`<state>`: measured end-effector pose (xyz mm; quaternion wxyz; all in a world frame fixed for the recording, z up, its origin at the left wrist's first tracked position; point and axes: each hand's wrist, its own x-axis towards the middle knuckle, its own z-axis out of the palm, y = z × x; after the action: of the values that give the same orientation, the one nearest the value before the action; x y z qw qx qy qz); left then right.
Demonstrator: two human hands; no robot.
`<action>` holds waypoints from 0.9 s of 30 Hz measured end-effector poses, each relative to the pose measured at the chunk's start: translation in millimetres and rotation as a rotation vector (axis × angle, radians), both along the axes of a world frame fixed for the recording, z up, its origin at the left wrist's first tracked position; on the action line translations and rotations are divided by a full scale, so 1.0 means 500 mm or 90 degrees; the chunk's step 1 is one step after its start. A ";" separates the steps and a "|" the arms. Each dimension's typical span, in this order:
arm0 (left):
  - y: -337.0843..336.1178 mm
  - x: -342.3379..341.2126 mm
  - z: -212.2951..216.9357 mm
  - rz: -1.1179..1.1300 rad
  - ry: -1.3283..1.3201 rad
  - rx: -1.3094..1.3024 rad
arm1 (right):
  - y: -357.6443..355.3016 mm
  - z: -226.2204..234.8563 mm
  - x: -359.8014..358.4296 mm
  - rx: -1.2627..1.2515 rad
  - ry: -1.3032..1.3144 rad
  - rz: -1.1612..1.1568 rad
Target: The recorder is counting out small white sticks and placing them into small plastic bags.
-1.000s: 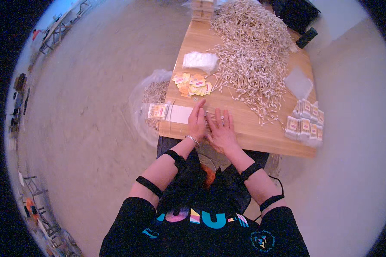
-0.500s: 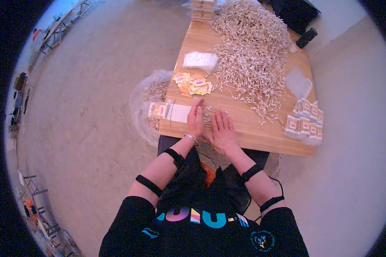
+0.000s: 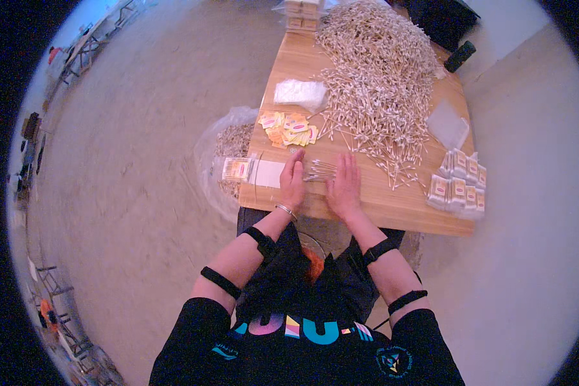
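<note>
A small bundle of cotton swabs lies sideways on the wooden table between my two hands. Its left ends meet my left hand, which stands on edge with fingers stretched out. My right hand rests at the bundle's other ends, fingers straight and flat, palm turned inward. Neither hand grips anything. Just left of my left hand is a white rectangular piece. Beyond it, at the table's left edge, sits a filled pack of cotton swabs with an orange and yellow card.
A large heap of loose cotton swabs covers the far table. Yellow cards and a stack of clear bags lie at left. Finished packs sit at right. A plastic bag of swabs stands beside the table's left edge.
My right hand has moved slightly right and turned from lying over the swabs to standing at their ends, uncovering the bundle. My left hand has stayed nearly still.
</note>
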<state>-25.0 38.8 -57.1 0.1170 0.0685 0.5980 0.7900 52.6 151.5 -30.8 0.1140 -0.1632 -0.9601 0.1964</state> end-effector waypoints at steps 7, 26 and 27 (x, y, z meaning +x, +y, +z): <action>0.012 0.010 0.027 -0.046 0.040 -0.099 | 0.002 -0.032 -0.033 -0.324 0.209 -0.011; 0.005 -0.012 0.020 -0.064 0.089 -0.116 | 0.053 0.003 -0.103 0.042 0.129 -0.094; 0.003 -0.011 0.018 -0.062 0.088 -0.127 | 0.063 0.021 -0.116 0.046 0.083 -0.122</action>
<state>-30.3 40.4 -48.1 0.1201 0.1401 0.6761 0.7133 -5.6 183.1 -20.3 0.2006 -0.2369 -0.9370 0.1601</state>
